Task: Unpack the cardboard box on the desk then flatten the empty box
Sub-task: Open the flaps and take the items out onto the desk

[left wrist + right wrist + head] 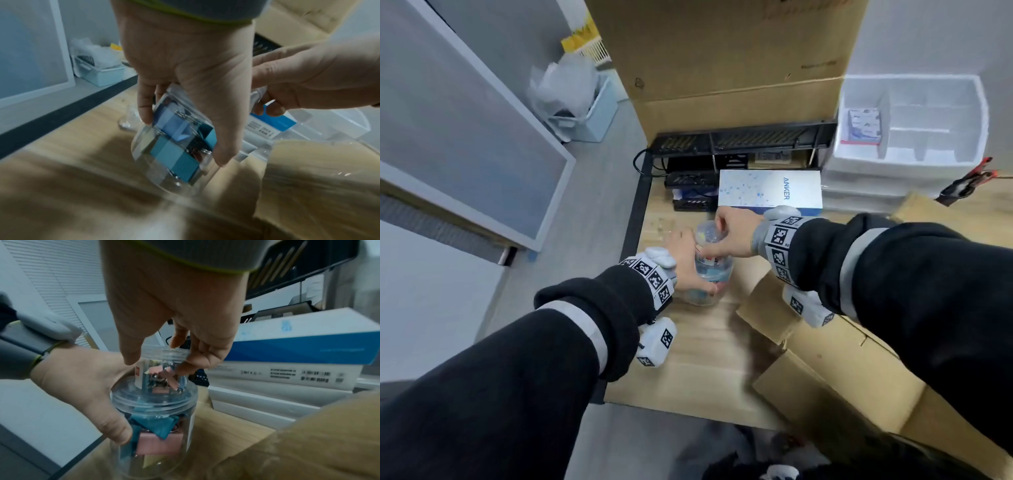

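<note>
A large clear jar (pixel 714 284) of blue and pink binder clips stands on the wooden desk (pixel 688 359), and my left hand (pixel 698 263) grips its side. A smaller clear jar (pixel 162 379) of clips sits on the large jar's (pixel 154 426) lid. My right hand (pixel 156 360) holds this small jar by its top from above. The open cardboard box (pixel 842 377) lies at the desk's right front, flaps spread, under my right forearm. Its inside is hidden. In the left wrist view my left hand (pixel 184 140) wraps the large jar (pixel 170 155).
A white and blue Anker box (pixel 770 188) lies just behind the jars. White plastic drawers (pixel 911 137) stand at the back right, a black rack (pixel 743 140) and a big cardboard sheet (pixel 722 51) at the back. The desk's left edge (pixel 635 212) drops to the floor.
</note>
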Available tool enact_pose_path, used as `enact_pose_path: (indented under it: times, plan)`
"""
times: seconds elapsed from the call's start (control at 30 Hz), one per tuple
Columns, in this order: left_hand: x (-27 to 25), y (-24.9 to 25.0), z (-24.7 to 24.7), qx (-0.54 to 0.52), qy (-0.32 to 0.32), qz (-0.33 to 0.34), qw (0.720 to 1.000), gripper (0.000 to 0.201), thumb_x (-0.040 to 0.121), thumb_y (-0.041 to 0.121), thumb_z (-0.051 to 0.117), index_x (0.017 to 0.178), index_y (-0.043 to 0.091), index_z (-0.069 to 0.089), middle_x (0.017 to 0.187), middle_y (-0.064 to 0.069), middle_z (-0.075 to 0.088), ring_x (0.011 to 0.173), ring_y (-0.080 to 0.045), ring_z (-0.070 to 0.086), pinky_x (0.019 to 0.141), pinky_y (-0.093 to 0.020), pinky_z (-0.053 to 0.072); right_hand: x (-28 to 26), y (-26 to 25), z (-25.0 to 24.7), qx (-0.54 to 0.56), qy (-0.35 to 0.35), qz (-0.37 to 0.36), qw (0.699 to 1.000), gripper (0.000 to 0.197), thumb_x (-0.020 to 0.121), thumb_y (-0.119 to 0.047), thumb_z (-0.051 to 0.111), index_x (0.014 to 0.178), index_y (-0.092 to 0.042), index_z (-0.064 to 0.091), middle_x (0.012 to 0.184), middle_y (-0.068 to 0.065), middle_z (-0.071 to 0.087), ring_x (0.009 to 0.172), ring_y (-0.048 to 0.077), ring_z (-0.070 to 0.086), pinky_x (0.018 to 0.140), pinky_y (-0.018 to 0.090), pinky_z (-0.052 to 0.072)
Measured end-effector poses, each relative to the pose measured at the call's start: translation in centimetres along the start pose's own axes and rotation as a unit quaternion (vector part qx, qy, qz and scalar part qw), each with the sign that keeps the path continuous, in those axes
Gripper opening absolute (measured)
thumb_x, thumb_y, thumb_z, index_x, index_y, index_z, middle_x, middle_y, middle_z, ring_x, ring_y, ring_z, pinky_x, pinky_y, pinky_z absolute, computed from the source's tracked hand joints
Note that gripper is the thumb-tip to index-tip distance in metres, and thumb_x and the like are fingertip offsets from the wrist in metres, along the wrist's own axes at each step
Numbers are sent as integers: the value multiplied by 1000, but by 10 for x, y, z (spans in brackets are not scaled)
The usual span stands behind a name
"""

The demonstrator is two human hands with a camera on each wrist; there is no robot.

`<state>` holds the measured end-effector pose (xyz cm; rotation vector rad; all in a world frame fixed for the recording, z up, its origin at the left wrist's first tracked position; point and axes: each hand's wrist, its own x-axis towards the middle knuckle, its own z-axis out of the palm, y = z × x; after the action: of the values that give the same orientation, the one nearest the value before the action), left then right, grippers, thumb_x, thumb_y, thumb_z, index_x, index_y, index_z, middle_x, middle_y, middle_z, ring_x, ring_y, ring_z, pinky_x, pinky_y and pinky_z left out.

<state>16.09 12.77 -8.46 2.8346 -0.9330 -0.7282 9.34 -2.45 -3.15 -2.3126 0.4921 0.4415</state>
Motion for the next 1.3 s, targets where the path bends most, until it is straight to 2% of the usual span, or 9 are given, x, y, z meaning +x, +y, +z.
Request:
enact_pose_path:
  times: [0.23, 0.37, 0.43, 0.6, 0.87, 0.97, 1.1, 1.2, 1.3]
  plan:
    - [39, -30, 61, -43, -5, -52, 998, 102, 15, 85, 69, 102, 34, 50, 93, 11, 53, 82, -12, 55, 70, -32, 56, 23, 6, 38, -41, -22, -3, 999, 47, 60, -41, 83, 77, -21, 44, 78, -2, 60, 68, 19, 53, 59, 31, 44]
    - [33, -29, 46, -59, 28, -45, 997, 112, 19, 70, 74, 114, 23, 42, 103, 4, 46, 94, -18, 51, 77, -38, 55, 35, -2, 40, -80, -11, -17, 997, 41, 60, -41, 79, 81, -19, 53, 87, 1, 66, 79, 24, 64, 68, 35, 54]
    - [35, -33, 45, -58, 26, -48, 997, 113, 20, 66, 74, 118, 21, 38, 107, 2, 43, 99, -19, 48, 83, -40, 54, 39, -5, 43, -91, -11, -26, 995, 35, 66, -40, 77, 82, -17, 55, 91, 4, 64, 82, 25, 63, 66, 30, 49]
    - [40, -42, 48, -81, 29, -48, 995, 127, 21, 80, 75, 125, 19, 36, 120, -6, 44, 108, -21, 44, 93, -38, 51, 47, -5, 47, -76, -3, -14, 997, 32, 74, -47, 70, 81, -23, 49, 100, 6, 53, 82, 25, 61, 75, 32, 50]
    - [60, -42, 22, -135, 19, -75, 988, 133, 25, 68, 75, 138, 12, 32, 127, -7, 44, 116, -23, 50, 99, -35, 47, 62, -14, 56, -33, 56, -18, 998, 37, 82, -31, 64, 116, -17, 55, 128, 5, 47, 99, 27, 61, 90, 40, 52]
    - [73, -43, 16, -160, 10, -90, 983, 118, 49, 43, 86, 144, 8, 25, 132, -12, 44, 117, -29, 54, 98, -45, 50, 65, -19, 54, -37, 53, -11, 998, 41, 78, -24, 63, 117, -16, 54, 140, 5, 38, 103, 29, 60, 88, 39, 53]
    - [92, -48, 20, -147, 31, -92, 984, 84, 84, 22, 68, 150, 6, 18, 140, -14, 44, 117, -31, 56, 100, -44, 48, 67, -28, 51, -74, 64, -7, 995, 46, 81, -27, 61, 123, -10, 53, 155, 2, 22, 88, 28, 59, 73, 32, 47]
    - [100, -46, 16, -135, 64, -97, 984, 59, 86, 5, 65, 139, -1, 39, 137, -22, 47, 120, -39, 53, 99, -43, 44, 69, -30, 54, -91, 63, -15, 994, 52, 82, -29, 61, 127, -6, 49, 154, 4, 22, 89, 28, 60, 74, 35, 51]
    - [112, -45, 16, -122, 60, -107, 985, 48, 92, 4, 58, 137, -1, 41, 136, -21, 48, 121, -38, 52, 103, -42, 42, 72, -32, 54, -100, 51, -17, 994, 60, 83, -30, 61, 133, -3, 42, 155, 6, 20, 100, 31, 62, 82, 40, 55]
